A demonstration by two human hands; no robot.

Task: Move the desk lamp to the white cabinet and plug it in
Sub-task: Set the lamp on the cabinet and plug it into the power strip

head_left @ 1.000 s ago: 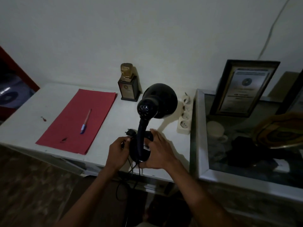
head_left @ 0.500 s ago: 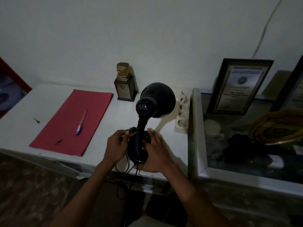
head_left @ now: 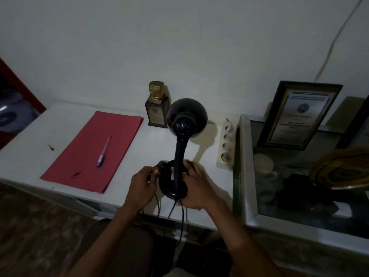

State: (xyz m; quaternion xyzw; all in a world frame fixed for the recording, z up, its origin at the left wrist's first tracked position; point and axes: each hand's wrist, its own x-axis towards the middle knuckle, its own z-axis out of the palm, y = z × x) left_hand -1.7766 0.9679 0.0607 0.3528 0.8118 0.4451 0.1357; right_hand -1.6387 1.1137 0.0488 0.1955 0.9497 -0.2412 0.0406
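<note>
The black desk lamp point(head_left: 185, 120) stands upright on the white cabinet point(head_left: 36, 154), near its front edge, with its round shade facing the wall. My right hand point(head_left: 196, 187) grips the lamp's round base from the right. My left hand point(head_left: 143, 185) is closed on the black cord point(head_left: 180, 220) and the plug point(head_left: 160, 163) at the base's left side. Loops of the cord hang down over the cabinet's front edge. A white power strip point(head_left: 226, 150) with several sockets lies along the cabinet's right end, apart from the lamp.
A red folder point(head_left: 93, 148) with a pen point(head_left: 103, 151) on it lies to the left. A gold trophy point(head_left: 157, 104) stands at the wall behind the lamp. To the right is a glass-topped case point(head_left: 246, 176) with a framed certificate point(head_left: 299, 114).
The lamp stays on the cabinet with both hands at its base. My left hand has shifted slightly on the cord and plug, and the view has moved a little.
</note>
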